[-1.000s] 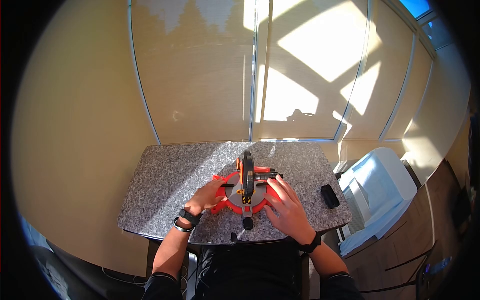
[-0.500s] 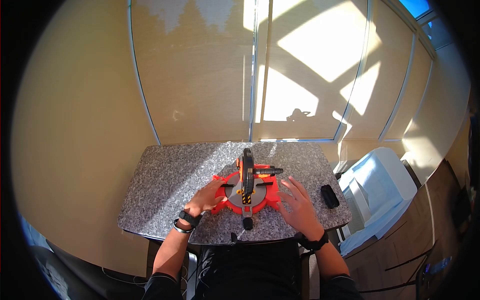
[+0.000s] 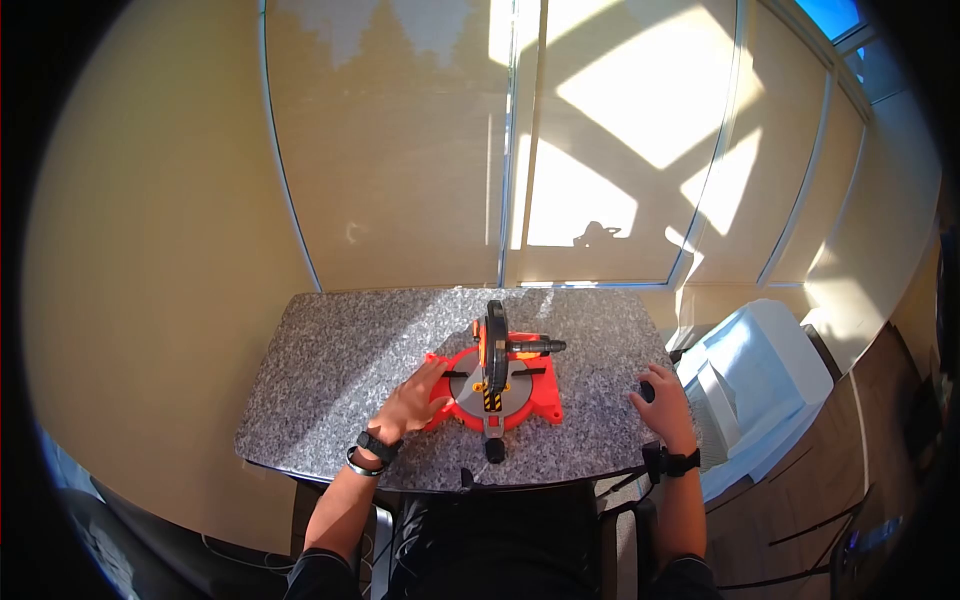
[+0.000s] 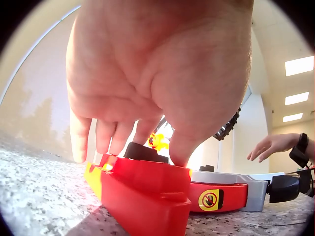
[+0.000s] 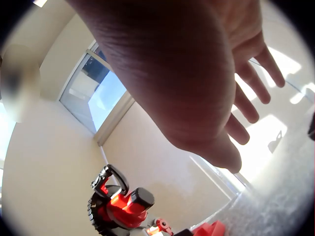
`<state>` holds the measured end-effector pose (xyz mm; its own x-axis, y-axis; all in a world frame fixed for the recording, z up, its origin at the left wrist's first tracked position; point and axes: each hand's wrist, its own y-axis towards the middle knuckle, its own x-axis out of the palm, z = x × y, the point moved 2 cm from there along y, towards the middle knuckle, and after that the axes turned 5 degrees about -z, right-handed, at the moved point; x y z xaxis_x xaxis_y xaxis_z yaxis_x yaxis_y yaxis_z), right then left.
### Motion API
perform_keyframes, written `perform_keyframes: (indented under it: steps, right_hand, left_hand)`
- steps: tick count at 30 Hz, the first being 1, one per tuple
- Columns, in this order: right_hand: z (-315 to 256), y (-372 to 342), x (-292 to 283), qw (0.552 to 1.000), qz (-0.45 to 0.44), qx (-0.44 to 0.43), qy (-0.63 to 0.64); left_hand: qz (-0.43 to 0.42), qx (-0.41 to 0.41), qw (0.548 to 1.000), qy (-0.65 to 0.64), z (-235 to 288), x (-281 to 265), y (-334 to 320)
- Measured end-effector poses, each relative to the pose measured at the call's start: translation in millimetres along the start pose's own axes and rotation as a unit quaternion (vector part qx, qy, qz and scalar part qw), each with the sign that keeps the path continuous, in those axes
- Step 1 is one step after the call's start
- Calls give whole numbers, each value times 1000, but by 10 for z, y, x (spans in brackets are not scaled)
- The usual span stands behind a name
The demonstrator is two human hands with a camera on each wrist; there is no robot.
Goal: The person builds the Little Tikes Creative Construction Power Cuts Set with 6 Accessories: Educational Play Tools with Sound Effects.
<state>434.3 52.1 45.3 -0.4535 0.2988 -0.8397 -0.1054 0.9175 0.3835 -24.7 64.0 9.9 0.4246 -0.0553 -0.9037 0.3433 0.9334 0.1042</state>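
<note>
A toy miter saw [image 3: 497, 345] stands upright on the granite-patterned table, its red base [image 3: 545, 395] carrying a grey round plate. My left hand [image 3: 405, 402] rests at the base's left end. Up close in the left wrist view, the fairly straight fingers [image 4: 106, 140] and thumb reach down onto the red plastic, on either side of a black fence piece [image 4: 145, 152]. Over at the table's right side, my right hand [image 3: 668, 408] hovers with its fingers apart above a small black case [image 3: 647, 391], which it partly hides. Nothing is in the right palm in the right wrist view.
Right of the table stands a chair [image 3: 765, 350] draped with a pale blue cover. Window blinds [image 3: 390, 180] close off the back, with bright sun patches on them. A black clip-like piece [image 3: 468, 477] sits at the table's front edge.
My right hand has left the saw's right side and moved right to the black case. The left hand stays at the base, and the saw stands where it was.
</note>
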Motion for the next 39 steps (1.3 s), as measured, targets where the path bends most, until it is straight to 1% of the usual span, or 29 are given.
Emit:
perform_keyframes:
  steps: [2,4,8,10,14,16,18,20,22,27,29,30,32,33,35,36,37,39]
  right_hand:
    - [185,0,1,999,-3,27,-18]
    - [301,-7,-5,999,-14,42,-16]
    - [549,-22,58,995,-42,86,-21]
    - [666,-17,96,994,-37,95,-29]
    - [838,-29,153,993,-22,105,-41]
    - [894,-41,182,991,-31,122,-44]
    - [932,-54,194,988,-40,139,-48]
    - [952,-60,202,984,-70,158,-44]
    - [975,-59,219,983,-72,162,-39]
    - [889,-14,172,985,-66,159,-26]
    - [851,32,151,992,-15,123,-11]
    - [796,59,129,992,-15,123,-11]
    - [588,125,9,994,43,98,-7]
    - [480,166,-52,994,43,98,-7]
    - [295,261,-179,992,105,66,14]
    - [253,306,-209,991,128,48,8]
    - [211,351,-235,991,128,48,8]
    - [59,420,-356,980,199,-13,-9]
  left_hand:
    - [7,-3,1000,20,16,2,-42]
    - [35,32,999,12,30,-6,-96]
    - [47,33,998,18,129,-53,-221]
    - [63,31,997,-10,168,-77,-277]
    - [80,38,996,-7,202,-116,-359]
    - [98,58,993,-3,237,-157,-394]
    - [98,51,994,-4,284,-200,-422]
    - [97,43,994,-5,308,-231,-437]
    - [110,56,992,-12,325,-257,-448]
    - [118,46,992,-11,419,-354,-485]
    - [124,38,991,-14,441,-392,-492]
    - [129,42,991,-17,448,-413,-489]
    - [133,45,990,-19,490,-481,-492]
    - [143,48,988,-26,544,-537,-507]
    - [151,50,987,-33,623,-620,-522]
    - [174,62,982,-30,655,-659,-529]
    - [196,74,977,-26,683,-697,-534]
    - [210,87,974,-20,721,-755,-536]
